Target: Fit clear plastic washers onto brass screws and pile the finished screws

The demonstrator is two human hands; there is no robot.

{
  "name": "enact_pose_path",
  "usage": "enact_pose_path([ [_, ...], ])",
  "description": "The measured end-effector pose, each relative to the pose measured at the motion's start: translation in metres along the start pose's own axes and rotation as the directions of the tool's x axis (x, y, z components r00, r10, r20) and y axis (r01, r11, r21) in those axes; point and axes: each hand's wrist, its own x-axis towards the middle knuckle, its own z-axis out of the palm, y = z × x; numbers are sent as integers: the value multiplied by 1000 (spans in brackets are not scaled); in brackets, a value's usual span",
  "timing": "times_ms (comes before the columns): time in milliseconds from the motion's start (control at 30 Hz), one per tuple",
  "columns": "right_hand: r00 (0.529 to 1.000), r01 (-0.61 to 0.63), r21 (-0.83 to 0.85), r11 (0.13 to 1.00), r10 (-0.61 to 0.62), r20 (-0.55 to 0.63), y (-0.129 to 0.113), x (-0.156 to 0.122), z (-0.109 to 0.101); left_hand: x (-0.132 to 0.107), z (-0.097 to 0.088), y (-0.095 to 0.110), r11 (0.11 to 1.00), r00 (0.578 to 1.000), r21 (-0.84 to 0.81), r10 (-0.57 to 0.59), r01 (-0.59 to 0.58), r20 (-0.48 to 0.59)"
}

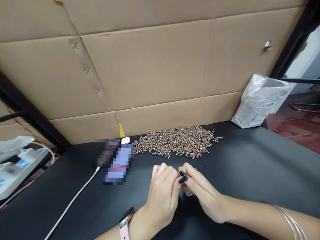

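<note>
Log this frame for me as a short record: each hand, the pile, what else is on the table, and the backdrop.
Left hand: curled, thumb meeting the other hand's; watch on wrist
Right hand: curled, bangles on forearm
Held item: cannot tell; fingers hide it
Pile: small metallic pieces, spread beyond the hands
Left of pile: two pixelated items, white cable, small white case
Right of pile: clear plastic bag, upright
Surface: black table
Backdrop: cardboard
</note>
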Motion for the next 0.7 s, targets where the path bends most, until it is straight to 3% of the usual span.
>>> enact_pose_path([
  [233, 989, -129, 204, 971, 140, -41, 23, -3, 9, -5, -1, -4, 976, 990, 166, 131, -137, 46],
  [500, 989, -137, 354, 925, 147, 0, 25, -7, 13, -5, 3, -5, 988, 997, 129, 76, -80, 35],
  [600, 994, -100, 230, 968, 105, -8, 18, -1, 2, -3, 0, -9, 993, 999, 115, 30, -33, 27],
  [700, 999, -13, -161, 987, 5, -47, 12, 11, -23, 2, -6, -17, 986, 997, 156, -71, 65, 37],
])
